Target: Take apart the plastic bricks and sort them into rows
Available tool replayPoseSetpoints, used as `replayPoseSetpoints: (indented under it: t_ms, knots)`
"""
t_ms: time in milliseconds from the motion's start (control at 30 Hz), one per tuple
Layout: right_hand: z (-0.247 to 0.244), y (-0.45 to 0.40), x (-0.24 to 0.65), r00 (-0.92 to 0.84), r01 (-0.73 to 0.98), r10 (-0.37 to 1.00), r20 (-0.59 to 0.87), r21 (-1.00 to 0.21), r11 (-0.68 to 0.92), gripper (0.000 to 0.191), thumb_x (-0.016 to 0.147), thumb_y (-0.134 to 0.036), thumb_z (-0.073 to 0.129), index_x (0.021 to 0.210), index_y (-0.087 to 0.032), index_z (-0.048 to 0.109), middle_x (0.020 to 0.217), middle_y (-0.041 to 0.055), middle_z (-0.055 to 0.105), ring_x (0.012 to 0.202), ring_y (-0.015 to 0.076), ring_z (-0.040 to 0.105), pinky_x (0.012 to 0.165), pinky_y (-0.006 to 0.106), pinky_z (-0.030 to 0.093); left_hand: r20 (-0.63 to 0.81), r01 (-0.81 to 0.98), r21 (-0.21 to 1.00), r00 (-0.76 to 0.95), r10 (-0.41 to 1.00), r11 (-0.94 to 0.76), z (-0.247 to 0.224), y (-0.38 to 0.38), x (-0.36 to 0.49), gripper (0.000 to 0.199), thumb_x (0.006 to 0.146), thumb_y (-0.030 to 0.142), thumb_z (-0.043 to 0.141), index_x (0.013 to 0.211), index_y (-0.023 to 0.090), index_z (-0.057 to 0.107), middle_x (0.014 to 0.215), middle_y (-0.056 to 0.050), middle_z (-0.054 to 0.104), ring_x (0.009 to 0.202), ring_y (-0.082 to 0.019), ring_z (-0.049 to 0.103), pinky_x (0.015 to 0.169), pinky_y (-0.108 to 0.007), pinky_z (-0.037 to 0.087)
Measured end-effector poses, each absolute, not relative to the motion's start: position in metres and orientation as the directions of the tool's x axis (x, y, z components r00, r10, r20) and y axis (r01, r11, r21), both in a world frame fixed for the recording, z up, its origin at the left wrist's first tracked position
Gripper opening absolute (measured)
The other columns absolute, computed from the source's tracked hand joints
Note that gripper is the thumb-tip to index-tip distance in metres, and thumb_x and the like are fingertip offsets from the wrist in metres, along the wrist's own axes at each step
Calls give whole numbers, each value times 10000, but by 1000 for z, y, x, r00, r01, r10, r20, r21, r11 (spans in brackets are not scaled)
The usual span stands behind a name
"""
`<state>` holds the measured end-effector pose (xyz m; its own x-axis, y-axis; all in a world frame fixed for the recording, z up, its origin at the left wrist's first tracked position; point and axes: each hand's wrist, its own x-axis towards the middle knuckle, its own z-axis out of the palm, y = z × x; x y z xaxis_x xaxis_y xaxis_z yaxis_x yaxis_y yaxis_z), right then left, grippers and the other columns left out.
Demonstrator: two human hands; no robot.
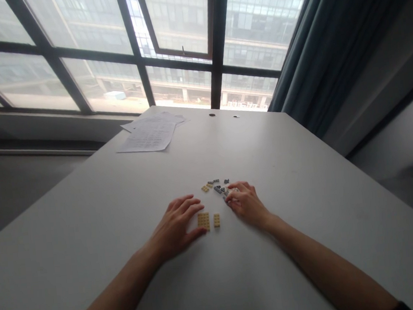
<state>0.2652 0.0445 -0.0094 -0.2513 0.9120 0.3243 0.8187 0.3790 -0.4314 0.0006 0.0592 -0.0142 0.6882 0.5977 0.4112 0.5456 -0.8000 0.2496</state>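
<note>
My left hand (178, 227) rests on the table with its fingers spread and thumb apart, around the left side of a tan studded plate (204, 221). The thumb tip is at the plate's lower edge. Just right of that plate lies a smaller tan brick (217, 220), apart from it. My right hand (246, 203) reaches over a loose pile of small pieces, fingers bent and apart. White pieces (231, 190) show between its fingertips, partly hidden. Dark grey pieces (217, 189) lie beside them, and a small tan piece (204, 189) sits farther left.
The white table (264, 154) stretches ahead to large windows (180, 22). Printed paper sheets (149, 135) overlap at its far left. A dark round hole (212, 115) is near the far edge. A blue-grey curtain (314, 58) hangs at the right.
</note>
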Motion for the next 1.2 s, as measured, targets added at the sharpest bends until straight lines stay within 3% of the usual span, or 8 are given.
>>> replayPoseSetpoints:
  t_ms: [233,633,967,1200]
  knots:
    - [-6,46,269,-300,826,913,276,-404,393,328,754,-233,704,1077,-258,654,1249,74,558,1230,260,402,1004,465,310,421,535,255,689,590,-806,-14,59,0,455,795,462,640,1182,229,585,1229,-107,598,1237,-305,456,1013,-485,375]
    - [-9,42,269,-329,810,906,266,-414,415,243,775,-234,686,1016,-250,657,1288,72,537,1267,261,374,1033,477,292,413,532,246,699,584,-810,-14,59,1,444,796,463,636,1172,231,594,1240,-111,593,1246,-309,448,1018,-499,369]
    - [-5,44,285,-252,803,931,264,-480,353,387,757,-206,684,1135,-261,620,1269,74,540,1237,251,408,1035,470,297,392,537,235,711,584,-810,-14,60,-1,452,810,466,621,1190,227,572,1259,-109,579,1257,-308,432,1019,-496,362]
    - [-9,44,277,-316,798,917,242,-454,395,309,730,-263,726,1032,-273,660,1301,55,526,1278,270,357,1033,480,284,406,532,235,707,579,-814,-13,59,0,437,805,458,628,1178,234,585,1241,-108,590,1245,-308,445,1016,-489,365]
